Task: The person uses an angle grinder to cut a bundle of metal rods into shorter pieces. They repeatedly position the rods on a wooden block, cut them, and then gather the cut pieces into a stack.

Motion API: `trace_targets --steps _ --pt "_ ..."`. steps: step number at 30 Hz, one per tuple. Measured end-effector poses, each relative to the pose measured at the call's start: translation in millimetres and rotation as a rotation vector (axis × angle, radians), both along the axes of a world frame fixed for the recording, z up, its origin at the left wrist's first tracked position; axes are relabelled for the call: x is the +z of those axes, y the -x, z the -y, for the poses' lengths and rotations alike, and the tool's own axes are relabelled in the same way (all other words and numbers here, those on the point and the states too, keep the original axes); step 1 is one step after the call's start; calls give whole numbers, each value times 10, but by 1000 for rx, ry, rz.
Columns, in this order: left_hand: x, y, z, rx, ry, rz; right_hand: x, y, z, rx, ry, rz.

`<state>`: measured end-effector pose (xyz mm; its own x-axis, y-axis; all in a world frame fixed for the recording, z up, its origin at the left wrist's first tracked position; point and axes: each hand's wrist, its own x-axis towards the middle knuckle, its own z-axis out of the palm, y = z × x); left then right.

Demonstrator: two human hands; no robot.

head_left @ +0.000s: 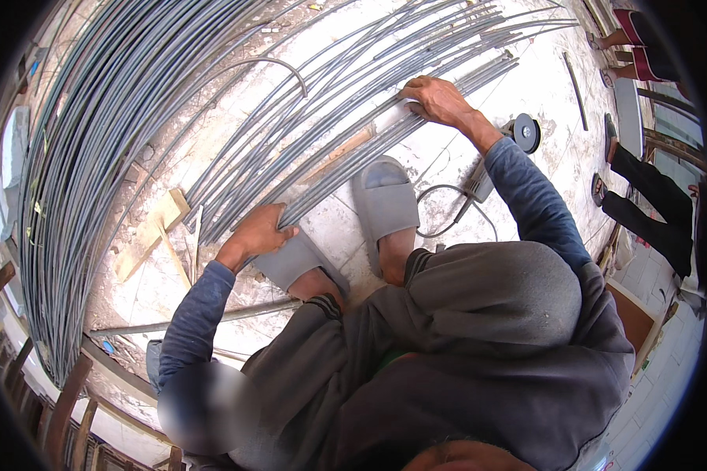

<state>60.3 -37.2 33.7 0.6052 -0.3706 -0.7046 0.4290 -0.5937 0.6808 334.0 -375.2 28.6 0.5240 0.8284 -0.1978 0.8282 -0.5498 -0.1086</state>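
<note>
Long thin grey metal rods lie in a loose group across the dusty white floor, running up to the right. My left hand is closed on the near lower-left part of some rods, beside my left grey slide. My right hand curls its fingers round rods farther up the same group. An angle grinder with a cable rests on the floor below my right hand, partly behind my forearm; its disc shows.
A large mass of long rods fills the left side. Wooden offcuts lie beside it. A short loose bar is at upper right. Two other people stand at the right edge, one in black trousers. My slippered feet are near the rods.
</note>
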Motion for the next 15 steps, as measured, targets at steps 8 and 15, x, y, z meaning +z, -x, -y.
trace_targets --steps 8,15 --pt "191 331 401 -38 -511 383 -161 -134 -345 297 238 -6" --pt "106 550 619 -19 -672 821 -290 -103 -350 537 436 79"
